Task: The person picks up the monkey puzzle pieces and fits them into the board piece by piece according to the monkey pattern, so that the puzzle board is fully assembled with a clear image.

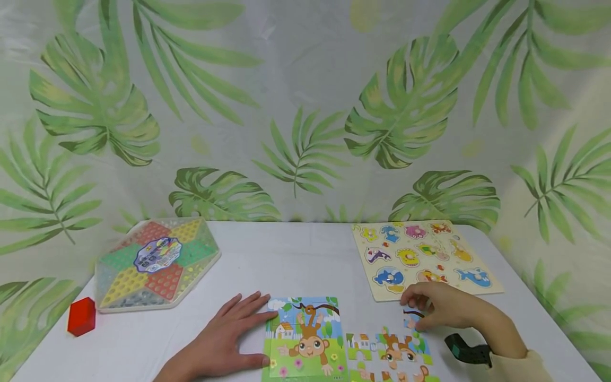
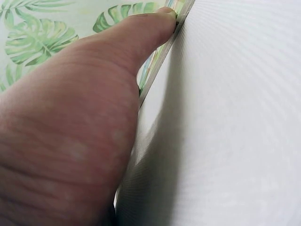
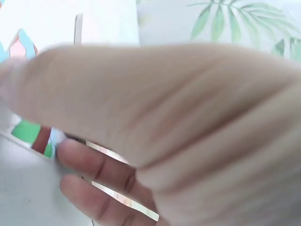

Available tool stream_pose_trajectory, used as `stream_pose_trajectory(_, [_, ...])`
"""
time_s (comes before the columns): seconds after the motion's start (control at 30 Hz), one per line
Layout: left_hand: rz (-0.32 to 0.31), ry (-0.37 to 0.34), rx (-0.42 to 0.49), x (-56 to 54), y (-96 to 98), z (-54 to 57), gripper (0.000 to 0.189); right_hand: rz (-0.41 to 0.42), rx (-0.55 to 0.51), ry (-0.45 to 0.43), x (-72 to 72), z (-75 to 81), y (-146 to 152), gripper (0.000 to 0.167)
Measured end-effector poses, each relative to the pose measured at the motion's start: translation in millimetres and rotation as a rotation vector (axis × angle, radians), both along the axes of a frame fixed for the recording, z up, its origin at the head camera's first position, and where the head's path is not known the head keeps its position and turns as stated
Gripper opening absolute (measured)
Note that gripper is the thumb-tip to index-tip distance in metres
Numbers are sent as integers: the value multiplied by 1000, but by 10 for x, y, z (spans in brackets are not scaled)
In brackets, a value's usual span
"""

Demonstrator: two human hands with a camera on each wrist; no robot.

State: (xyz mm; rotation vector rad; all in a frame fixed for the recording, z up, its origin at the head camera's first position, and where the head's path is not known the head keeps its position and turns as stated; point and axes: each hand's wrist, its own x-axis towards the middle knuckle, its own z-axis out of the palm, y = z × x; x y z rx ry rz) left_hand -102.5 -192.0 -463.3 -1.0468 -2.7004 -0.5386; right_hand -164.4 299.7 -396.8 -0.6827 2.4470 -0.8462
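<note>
My left hand (image 1: pixel 221 339) has its fingers spread at the left side of a monkey picture board (image 1: pixel 300 339). Its thumb and index fingertip touch the board's edge, and the left wrist view shows the thumb (image 2: pixel 141 37) on that thin edge. To the right lie monkey jigsaw pieces (image 1: pixel 393 353), partly joined with gaps between them. At their upper right corner my right hand (image 1: pixel 444 305) pinches a jigsaw piece (image 1: pixel 411 320) with a brown branch on it. In the right wrist view the hand (image 3: pixel 141 108) is blurred and hides most of that piece.
A wooden sea-animal peg puzzle (image 1: pixel 410 257) lies behind the right hand. At the back left is a hexagonal Chinese checkers box (image 1: pixel 159 265), with a red block (image 1: pixel 81 317) beside it. A leaf-patterned curtain (image 1: pixel 305 132) hangs behind the white table (image 1: pixel 281 252).
</note>
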Motion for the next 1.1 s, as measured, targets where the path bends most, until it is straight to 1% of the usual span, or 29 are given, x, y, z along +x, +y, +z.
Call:
stream_pose_trajectory(0.13, [0,-16,3,0,2,5,74,6,4,10,6,-4,-36,37])
stream_pose_trajectory(0.47, [-5,15,8,1,-1,8,73,15,6,2,10,-18,-86,36])
stream_pose_trajectory(0.63, [-7,20,9,-1,-3,-1,73,2,23,-2,17,-26,-107,35])
stream_pose_trajectory(0.97, [-9,29,8,-2,-5,-14,73,31,-5,25,25,-45,-158,32])
stream_pose_trajectory(1.1, [-3,15,6,-2,-1,-4,74,32,-13,23,20,-31,-169,32])
